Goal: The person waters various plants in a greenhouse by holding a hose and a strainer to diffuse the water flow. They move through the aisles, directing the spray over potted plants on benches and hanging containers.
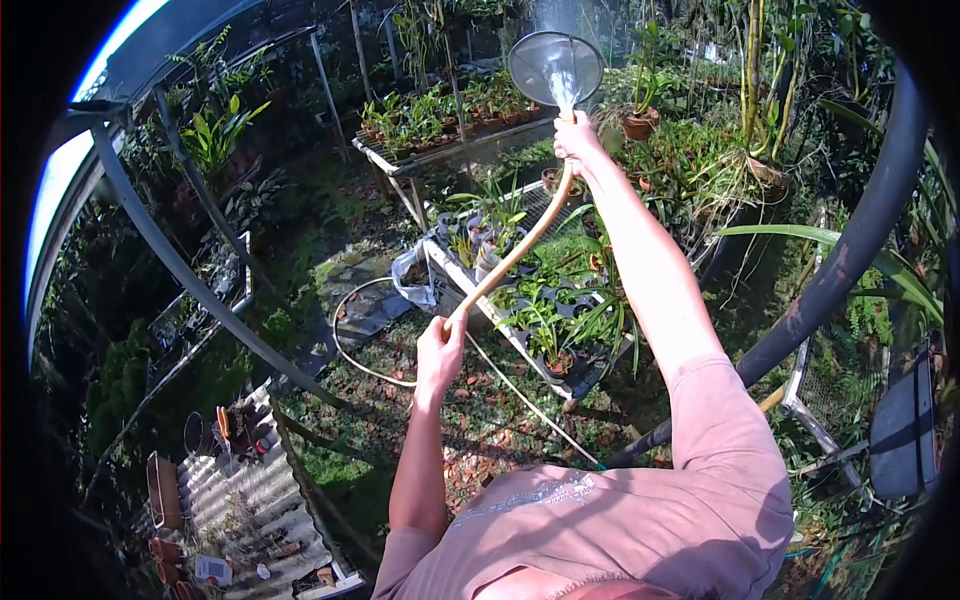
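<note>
A tan garden hose (520, 250) runs in a curve between my two hands. My right hand (577, 140), with the arm stretched far forward, is wrapped round the hose just below a wide, round, dark-rimmed sprinkler head (527, 68). White water shows inside the head, and a spray mist rises beyond it. Lower and to the left, my left hand (440, 350) is closed round the hose. Past that hand, a thin length of hose loops over the ground. Ahead of the sprinkler head are potted plants, including a hanging clay pot (640, 124).
Mesh-topped benches hold potted plants (550, 330) in the middle and rows of pots (440, 125) farther back. A white bag (413, 280) stands beside the middle bench. Dark curved pipes (860, 250) cross at right and left. A corrugated sheet (240, 500) carries tools and pots at lower left.
</note>
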Demonstrator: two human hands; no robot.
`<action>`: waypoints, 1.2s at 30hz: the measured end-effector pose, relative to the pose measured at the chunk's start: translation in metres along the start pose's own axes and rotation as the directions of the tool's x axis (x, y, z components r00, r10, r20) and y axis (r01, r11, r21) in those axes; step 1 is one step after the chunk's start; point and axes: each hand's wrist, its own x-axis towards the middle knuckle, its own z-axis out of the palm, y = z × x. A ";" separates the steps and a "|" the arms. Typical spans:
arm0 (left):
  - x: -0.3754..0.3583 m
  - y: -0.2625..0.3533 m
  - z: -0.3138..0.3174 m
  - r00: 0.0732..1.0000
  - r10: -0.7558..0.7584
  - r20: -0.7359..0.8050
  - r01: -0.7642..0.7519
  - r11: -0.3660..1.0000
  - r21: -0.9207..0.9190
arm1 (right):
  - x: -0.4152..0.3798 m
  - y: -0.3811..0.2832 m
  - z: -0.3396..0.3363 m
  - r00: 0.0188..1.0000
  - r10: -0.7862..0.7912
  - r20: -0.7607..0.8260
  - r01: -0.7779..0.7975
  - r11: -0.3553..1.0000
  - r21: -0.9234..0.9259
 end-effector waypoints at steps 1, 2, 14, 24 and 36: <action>0.000 -0.003 0.001 1.000 0.002 -0.006 -0.002 1.000 -0.006 | -0.001 0.002 0.004 1.000 -0.004 0.012 0.004 1.000 -0.014; 0.001 -0.009 0.001 1.000 0.002 -0.013 -0.002 1.000 -0.011 | -0.001 0.003 0.007 1.000 0.000 0.021 0.001 1.000 -0.030; 0.025 -0.049 -0.045 0.992 -0.018 -0.125 0.024 0.999 0.042 | 0.001 0.021 0.082 0.999 -0.031 0.018 0.032 0.995 -0.094; 0.040 -0.064 -0.067 0.995 0.014 -0.096 -0.018 0.999 -0.034 | -0.011 0.027 0.091 1.000 0.014 0.014 -0.013 0.997 -0.082; 0.059 -0.035 -0.048 0.990 0.134 0.030 -0.135 0.991 0.014 | -0.032 -0.019 0.027 0.951 -0.064 -0.304 0.037 0.995 -0.093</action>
